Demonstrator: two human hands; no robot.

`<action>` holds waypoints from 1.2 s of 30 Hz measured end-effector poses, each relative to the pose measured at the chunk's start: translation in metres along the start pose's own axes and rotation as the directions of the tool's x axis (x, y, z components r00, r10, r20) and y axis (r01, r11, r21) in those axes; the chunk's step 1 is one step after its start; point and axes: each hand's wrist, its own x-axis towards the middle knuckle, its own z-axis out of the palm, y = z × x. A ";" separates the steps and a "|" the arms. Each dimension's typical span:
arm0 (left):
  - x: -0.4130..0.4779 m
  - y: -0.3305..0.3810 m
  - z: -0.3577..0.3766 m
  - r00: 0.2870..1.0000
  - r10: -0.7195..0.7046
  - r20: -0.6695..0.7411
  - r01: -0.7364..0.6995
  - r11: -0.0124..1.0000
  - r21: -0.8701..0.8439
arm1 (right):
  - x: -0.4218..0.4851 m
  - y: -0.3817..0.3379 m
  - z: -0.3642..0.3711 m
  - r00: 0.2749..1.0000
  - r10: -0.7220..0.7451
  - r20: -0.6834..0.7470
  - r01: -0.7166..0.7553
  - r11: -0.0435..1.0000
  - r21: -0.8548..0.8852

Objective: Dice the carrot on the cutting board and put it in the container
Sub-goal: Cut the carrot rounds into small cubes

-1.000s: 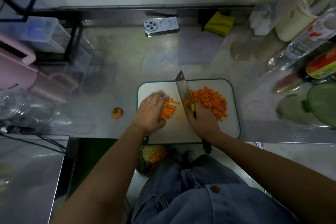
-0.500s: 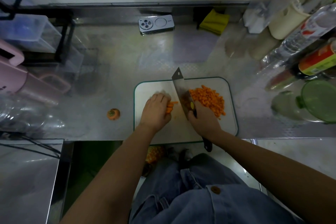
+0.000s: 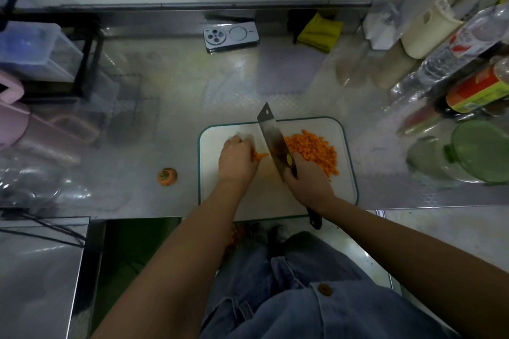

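Steel counter (image 3: 192,96), dim and glossy, with a white board (image 3: 275,201) at its near edge. On the board: carrot strips (image 3: 259,155) under the curled left hand (image 3: 238,158), whose fingers press down on them, only the orange tips showing. Just right of the strips, a cleaver (image 3: 272,137) stands on edge, its handle gripped in the closed right hand (image 3: 305,179). Beyond the blade, a pile of dice (image 3: 316,150) touches that hand. Left of the board, well apart, a carrot top (image 3: 167,176) lies on the steel. Far edge: phone (image 3: 230,36), yellow cloth (image 3: 319,31). Right side: green-lidded container (image 3: 479,151), bottles (image 3: 451,55) behind it
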 end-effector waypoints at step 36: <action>-0.007 0.001 0.007 0.997 0.057 -0.056 -0.058 0.998 -0.008 | 0.005 -0.017 -0.003 0.999 -0.042 0.023 0.046 0.977 -0.206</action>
